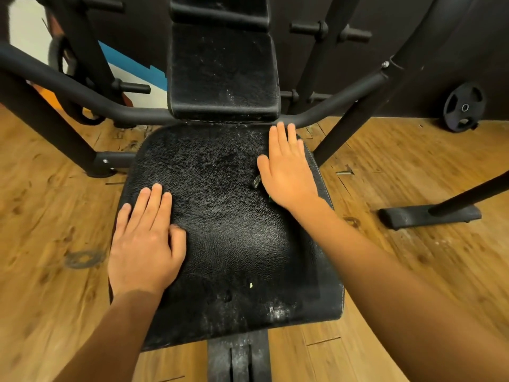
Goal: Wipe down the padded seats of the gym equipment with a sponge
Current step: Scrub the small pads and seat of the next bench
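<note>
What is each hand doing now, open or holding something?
Left hand: open, flat on the seat, holding nothing.
Right hand: open, fingers straight, pressing a small dark thing, mostly hidden, onto the seat.

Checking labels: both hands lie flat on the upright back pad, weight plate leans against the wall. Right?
No. In the head view the left hand and right hand lie flat on the seat, not the back pad, which stands untouched behind it. The weight plate does lean against the wall.
</note>
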Tool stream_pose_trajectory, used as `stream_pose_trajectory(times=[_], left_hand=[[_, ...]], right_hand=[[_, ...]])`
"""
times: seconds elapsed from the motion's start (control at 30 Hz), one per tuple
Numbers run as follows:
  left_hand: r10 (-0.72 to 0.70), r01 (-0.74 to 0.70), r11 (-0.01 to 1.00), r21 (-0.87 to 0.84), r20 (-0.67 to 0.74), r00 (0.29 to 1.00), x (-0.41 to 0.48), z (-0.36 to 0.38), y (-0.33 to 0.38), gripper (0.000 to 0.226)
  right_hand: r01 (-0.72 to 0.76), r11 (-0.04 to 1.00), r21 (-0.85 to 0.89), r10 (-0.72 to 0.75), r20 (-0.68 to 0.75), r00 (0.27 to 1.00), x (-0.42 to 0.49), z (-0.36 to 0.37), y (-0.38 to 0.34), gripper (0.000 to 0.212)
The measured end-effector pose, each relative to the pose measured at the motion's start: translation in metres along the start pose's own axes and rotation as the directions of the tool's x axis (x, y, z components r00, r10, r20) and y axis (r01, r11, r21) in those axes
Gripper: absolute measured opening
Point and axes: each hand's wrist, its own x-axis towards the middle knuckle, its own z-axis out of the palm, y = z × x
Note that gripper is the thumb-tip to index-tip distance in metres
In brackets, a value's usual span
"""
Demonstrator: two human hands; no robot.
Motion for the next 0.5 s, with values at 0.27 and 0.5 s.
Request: stream_pose_trajectory(times=[0.27,0.5], left_hand=[[-0.004,0.004,1.000,-0.006,0.003,1.000,0.000,0.001,-0.001,0.060],[0.004,-0.004,1.000,-0.001,0.006,1.000,0.000,0.001,-0.002,0.060]], right_hand=[[0.054,0.998,-0.014,-0.053,0.036,0.998,-0.008,-0.003,0.003,0.065],[0.042,0.998,-0.037,-0.041,0.021,0.999,0.031,-0.006,0.001,0.065]])
